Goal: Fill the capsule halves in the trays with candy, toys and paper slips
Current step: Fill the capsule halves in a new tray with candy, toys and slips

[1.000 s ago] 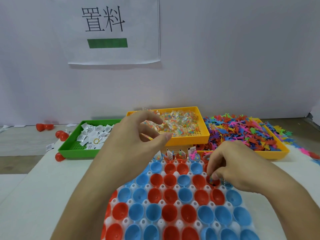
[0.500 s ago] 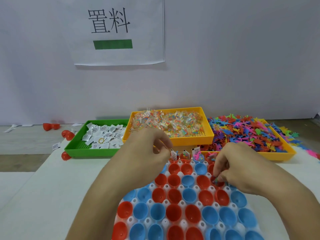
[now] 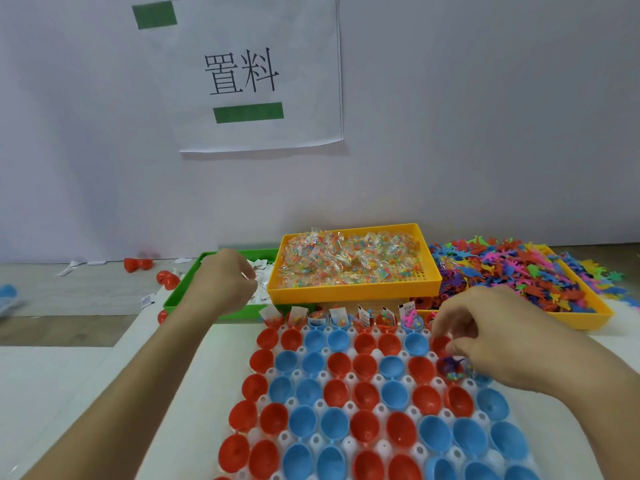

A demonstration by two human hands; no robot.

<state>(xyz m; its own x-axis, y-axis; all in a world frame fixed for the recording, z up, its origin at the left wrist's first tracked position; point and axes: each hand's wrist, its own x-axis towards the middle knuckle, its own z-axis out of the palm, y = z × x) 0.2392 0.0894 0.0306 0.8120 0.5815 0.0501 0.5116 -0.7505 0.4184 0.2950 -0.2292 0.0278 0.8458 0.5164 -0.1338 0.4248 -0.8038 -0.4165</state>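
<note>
Filling step. The left hand (image 3: 225, 282) reaches over the green tray (image 3: 180, 296) of paper slips (image 3: 261, 271), fingers curled together; whether they pinch a slip cannot be told. The right hand (image 3: 491, 337), fingers bent and apart, hovers over a red capsule half (image 3: 450, 368) just under its fingertips, already holding a toy and candy. Good practice, probably: lift one slip only, stand it upright in that half, as in the far row (image 3: 346, 318), then take the next empty half beside the fingers.
</note>
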